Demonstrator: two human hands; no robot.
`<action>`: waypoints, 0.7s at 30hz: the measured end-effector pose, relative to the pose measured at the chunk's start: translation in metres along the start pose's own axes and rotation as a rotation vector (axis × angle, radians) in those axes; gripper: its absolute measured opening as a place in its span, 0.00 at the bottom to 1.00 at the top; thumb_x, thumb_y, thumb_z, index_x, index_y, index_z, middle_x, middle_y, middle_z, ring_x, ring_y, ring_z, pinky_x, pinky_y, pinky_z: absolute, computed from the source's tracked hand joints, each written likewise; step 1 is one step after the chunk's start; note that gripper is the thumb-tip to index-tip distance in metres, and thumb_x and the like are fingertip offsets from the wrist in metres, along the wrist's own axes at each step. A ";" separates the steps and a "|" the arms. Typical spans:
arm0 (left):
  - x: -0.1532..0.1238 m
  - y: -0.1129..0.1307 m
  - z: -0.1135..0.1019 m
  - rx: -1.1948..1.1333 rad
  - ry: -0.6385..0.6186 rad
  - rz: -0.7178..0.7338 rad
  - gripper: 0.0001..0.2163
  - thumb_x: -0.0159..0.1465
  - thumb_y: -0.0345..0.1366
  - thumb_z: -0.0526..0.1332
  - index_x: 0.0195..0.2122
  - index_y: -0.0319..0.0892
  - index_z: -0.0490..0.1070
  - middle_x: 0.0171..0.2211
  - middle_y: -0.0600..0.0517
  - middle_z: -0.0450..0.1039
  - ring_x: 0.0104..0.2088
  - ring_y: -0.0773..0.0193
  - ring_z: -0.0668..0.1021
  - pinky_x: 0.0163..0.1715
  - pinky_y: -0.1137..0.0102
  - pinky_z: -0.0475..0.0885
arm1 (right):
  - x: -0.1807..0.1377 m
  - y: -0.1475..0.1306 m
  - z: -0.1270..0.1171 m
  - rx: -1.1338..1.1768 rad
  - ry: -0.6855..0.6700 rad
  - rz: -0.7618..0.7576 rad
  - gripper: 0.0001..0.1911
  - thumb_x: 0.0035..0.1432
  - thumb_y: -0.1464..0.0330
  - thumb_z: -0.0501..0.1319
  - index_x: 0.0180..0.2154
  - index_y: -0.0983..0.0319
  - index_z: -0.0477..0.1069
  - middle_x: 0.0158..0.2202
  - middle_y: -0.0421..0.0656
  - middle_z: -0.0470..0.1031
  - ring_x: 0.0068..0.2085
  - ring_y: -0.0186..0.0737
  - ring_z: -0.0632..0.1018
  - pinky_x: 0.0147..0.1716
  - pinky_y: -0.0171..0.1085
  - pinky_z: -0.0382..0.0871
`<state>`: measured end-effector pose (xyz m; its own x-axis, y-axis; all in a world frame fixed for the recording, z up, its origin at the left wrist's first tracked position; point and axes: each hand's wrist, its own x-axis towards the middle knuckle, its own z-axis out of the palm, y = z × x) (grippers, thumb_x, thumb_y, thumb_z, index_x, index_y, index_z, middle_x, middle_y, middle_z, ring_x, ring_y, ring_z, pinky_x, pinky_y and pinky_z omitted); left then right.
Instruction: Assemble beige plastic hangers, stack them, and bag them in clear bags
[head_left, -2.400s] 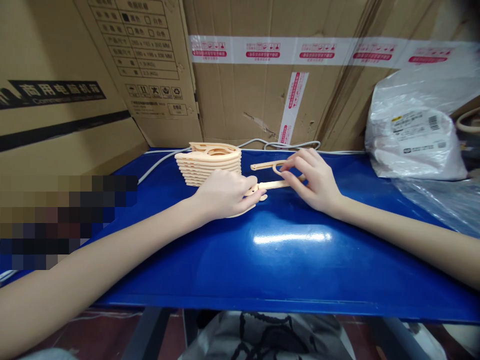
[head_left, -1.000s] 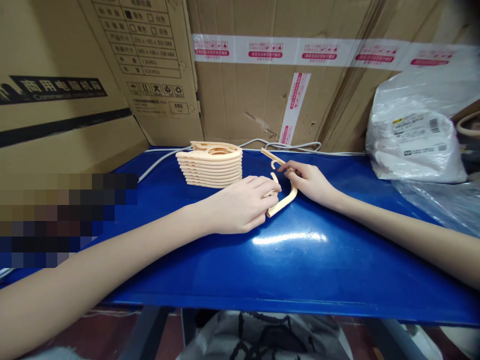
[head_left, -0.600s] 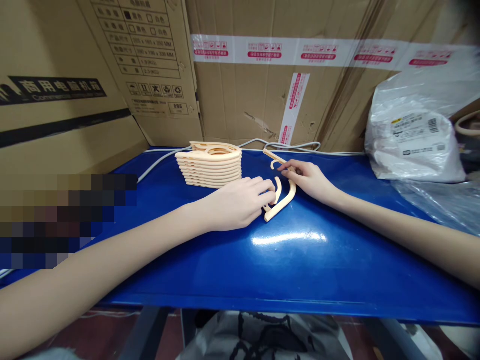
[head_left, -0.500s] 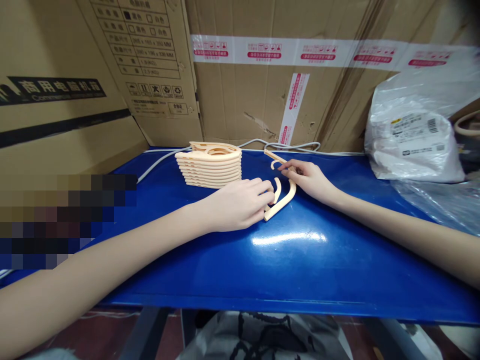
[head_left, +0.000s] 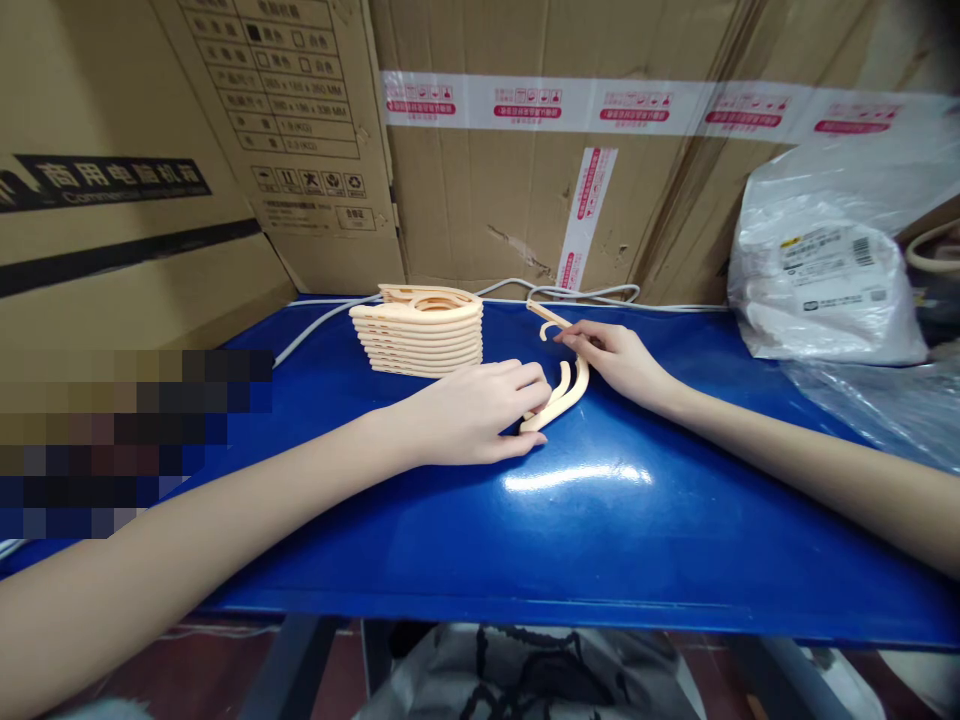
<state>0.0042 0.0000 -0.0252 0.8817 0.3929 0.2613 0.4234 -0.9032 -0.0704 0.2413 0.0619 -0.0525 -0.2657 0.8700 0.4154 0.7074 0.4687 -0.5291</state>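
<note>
A cream plastic clothes hanger [head_left: 574,396] lies on the blue table between my hands, its small hook pointing left. My left hand [head_left: 487,408] has its bent fingers around the near end of the hanger, the thumb stretched along the front of that end. At the middle of the hanger, my right hand [head_left: 619,358] pinches it between thumb and fingers. My left fingers partly hide the near end. Behind and left of my left hand stands a neat stack of matching cream hangers [head_left: 420,335], lying flat on one another.
Cardboard boxes [head_left: 495,190] wall off the back and left of the blue table [head_left: 600,560]. A white cable [head_left: 315,325] runs along the rear edge. At the right sits a clear plastic bag [head_left: 832,270] with white contents. A pixelated patch covers the left side.
The inner curved piece of the hanger has swung closer to the outer arm. My left thumb has moved out past the near end. The right hand has barely shifted.
</note>
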 end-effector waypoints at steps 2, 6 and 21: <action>-0.001 0.000 0.000 -0.005 -0.009 -0.002 0.10 0.68 0.41 0.56 0.40 0.38 0.68 0.42 0.48 0.70 0.40 0.61 0.73 0.39 0.68 0.65 | 0.000 0.000 0.000 -0.007 -0.005 -0.021 0.16 0.64 0.64 0.53 0.42 0.61 0.77 0.36 0.43 0.80 0.34 0.40 0.75 0.34 0.37 0.63; -0.002 -0.001 0.001 -0.044 -0.014 -0.046 0.09 0.68 0.40 0.56 0.42 0.39 0.68 0.46 0.47 0.69 0.43 0.59 0.72 0.41 0.68 0.66 | -0.001 0.000 0.000 -0.002 0.016 -0.056 0.15 0.61 0.68 0.53 0.41 0.62 0.77 0.39 0.45 0.78 0.38 0.41 0.75 0.38 0.38 0.65; 0.000 -0.001 0.001 -0.142 -0.008 -0.067 0.05 0.66 0.31 0.55 0.42 0.40 0.67 0.45 0.48 0.71 0.44 0.60 0.72 0.44 0.67 0.67 | -0.001 0.000 -0.001 -0.006 0.080 -0.164 0.12 0.53 0.74 0.55 0.27 0.61 0.76 0.35 0.44 0.75 0.37 0.40 0.75 0.41 0.40 0.65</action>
<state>0.0041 0.0011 -0.0265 0.8543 0.4539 0.2534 0.4479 -0.8901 0.0842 0.2422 0.0611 -0.0525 -0.3252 0.7665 0.5538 0.6625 0.6026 -0.4450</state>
